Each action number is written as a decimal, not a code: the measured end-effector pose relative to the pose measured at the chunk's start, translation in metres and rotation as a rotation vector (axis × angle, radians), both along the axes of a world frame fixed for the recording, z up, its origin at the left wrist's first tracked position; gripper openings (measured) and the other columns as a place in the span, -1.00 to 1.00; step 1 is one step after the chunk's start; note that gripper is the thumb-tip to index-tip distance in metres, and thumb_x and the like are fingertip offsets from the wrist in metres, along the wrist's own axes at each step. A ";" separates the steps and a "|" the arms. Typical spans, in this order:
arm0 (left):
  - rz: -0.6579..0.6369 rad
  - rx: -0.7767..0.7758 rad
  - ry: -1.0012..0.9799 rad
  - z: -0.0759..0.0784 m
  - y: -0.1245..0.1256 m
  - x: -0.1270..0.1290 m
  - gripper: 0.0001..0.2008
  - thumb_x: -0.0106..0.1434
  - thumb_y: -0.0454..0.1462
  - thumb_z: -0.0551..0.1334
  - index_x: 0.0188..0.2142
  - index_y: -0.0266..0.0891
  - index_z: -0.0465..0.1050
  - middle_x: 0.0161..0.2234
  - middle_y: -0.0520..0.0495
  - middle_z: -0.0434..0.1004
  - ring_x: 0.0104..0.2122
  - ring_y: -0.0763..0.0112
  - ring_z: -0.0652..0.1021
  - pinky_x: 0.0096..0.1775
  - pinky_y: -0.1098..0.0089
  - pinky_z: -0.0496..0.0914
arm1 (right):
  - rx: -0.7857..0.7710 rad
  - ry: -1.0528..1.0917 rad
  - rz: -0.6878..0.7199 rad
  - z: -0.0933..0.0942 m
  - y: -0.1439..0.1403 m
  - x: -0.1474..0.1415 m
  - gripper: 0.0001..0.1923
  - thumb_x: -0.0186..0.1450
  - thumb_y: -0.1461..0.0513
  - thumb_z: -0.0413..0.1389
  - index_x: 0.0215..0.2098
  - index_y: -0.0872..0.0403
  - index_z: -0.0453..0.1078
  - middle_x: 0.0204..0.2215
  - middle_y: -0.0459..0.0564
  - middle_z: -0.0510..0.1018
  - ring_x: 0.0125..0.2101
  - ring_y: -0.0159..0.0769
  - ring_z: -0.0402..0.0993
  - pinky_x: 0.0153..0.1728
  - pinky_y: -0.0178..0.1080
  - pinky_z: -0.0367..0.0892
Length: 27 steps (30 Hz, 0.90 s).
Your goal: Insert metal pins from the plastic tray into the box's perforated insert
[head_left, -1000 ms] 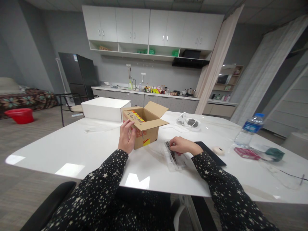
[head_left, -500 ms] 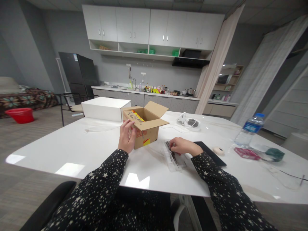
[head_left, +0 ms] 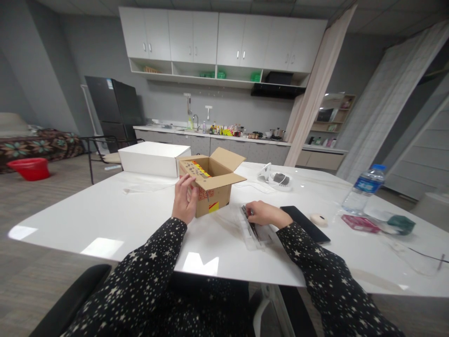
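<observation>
My left hand [head_left: 184, 200] is at the near left corner of an open cardboard box [head_left: 219, 194], its curled fingers on the raised flap and thumb against the side. Printed yellow and red packaging shows inside the box. To the right, my right hand [head_left: 264, 213] is closed over a clear plastic case [head_left: 250, 243] lying on the table. Its fingertips pinch at thin dark metal tools [head_left: 254, 231] in the case; their exact kind is too small to make out, and the palm hides part of them.
On the white table [head_left: 140, 224] stand a white box [head_left: 154, 159] behind left and a white corded device [head_left: 275, 179] behind right. A black tablet [head_left: 307, 224], small round case [head_left: 318, 220], pink box [head_left: 360, 223], water bottle [head_left: 365, 189] and green object [head_left: 401, 225] lie rightward.
My right hand has shifted slightly left and closed further over the metal tools, hiding more of them. The left hand and the cardboard box stay as they were.
</observation>
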<state>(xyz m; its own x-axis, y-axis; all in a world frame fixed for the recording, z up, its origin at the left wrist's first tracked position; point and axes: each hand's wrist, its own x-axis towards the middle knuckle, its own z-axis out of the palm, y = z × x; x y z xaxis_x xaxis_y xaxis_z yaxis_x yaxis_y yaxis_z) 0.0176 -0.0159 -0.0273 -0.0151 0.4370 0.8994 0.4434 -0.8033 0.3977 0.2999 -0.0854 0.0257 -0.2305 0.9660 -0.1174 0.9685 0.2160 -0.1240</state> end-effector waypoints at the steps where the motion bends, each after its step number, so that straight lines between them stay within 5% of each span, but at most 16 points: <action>1: 0.001 0.001 0.001 0.000 0.000 0.000 -0.66 0.45 -0.17 0.08 0.18 -0.07 0.29 0.24 -0.21 0.25 0.28 0.14 0.31 0.25 -0.05 0.32 | 0.000 -0.004 -0.002 0.000 0.000 0.000 -0.84 0.16 0.31 0.13 -0.29 0.09 0.51 -0.31 0.06 0.63 -0.31 -0.24 0.50 -0.39 -0.31 0.21; 9: -0.001 0.006 -0.004 -0.001 0.002 0.000 -0.66 0.45 -0.17 0.08 0.18 -0.07 0.29 0.24 -0.22 0.24 0.28 0.13 0.31 0.23 -0.06 0.33 | -0.030 0.054 -0.023 0.006 -0.006 -0.001 -0.78 0.20 0.34 0.09 -0.20 0.12 0.51 -0.44 -0.01 0.60 -0.44 -0.31 0.50 -0.40 -0.33 0.23; 16: -0.004 -0.002 -0.005 0.000 0.001 0.000 -0.66 0.45 -0.17 0.08 0.18 -0.07 0.29 0.24 -0.22 0.24 0.28 0.13 0.31 0.24 -0.07 0.32 | 0.043 0.014 0.003 -0.002 -0.002 0.001 -0.59 0.22 0.31 0.10 0.03 0.13 0.50 -0.19 0.14 0.65 -0.16 -0.14 0.55 -0.19 -0.28 0.32; 27: 0.006 -0.007 0.002 0.000 0.000 0.000 -0.66 0.44 -0.17 0.08 0.18 -0.07 0.29 0.24 -0.22 0.24 0.28 0.14 0.30 0.25 -0.05 0.32 | 0.018 0.026 0.020 -0.004 0.000 0.003 -0.65 0.23 0.33 0.10 -0.03 0.13 0.52 -0.24 0.12 0.65 -0.21 -0.17 0.55 -0.21 -0.28 0.31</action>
